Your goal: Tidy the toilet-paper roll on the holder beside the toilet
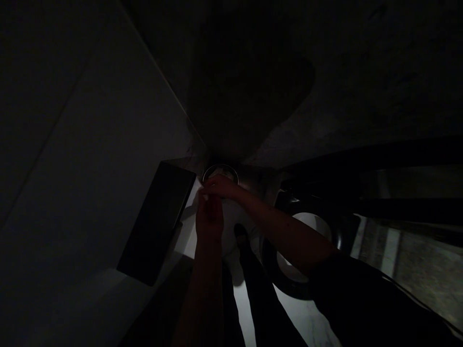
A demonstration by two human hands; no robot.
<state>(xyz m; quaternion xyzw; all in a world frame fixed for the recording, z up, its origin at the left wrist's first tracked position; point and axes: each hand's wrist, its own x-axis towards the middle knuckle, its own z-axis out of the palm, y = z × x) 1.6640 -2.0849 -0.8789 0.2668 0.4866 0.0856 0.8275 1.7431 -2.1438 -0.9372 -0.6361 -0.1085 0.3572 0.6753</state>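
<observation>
In the dim head view my two hands meet in front of my body, above a round bin with a thin bright rim and something pale inside. My right hand reaches across from the right, its fingers bent together over the tips of my left hand. A small pale spot shows between them; what it is I cannot make out. The left fingers are mostly hidden beneath the right hand and in shadow.
A black flat-topped box juts from the pale wall at left. To the right stands a toilet with a black seat and white bowl. My shoe is on the pale floor between them.
</observation>
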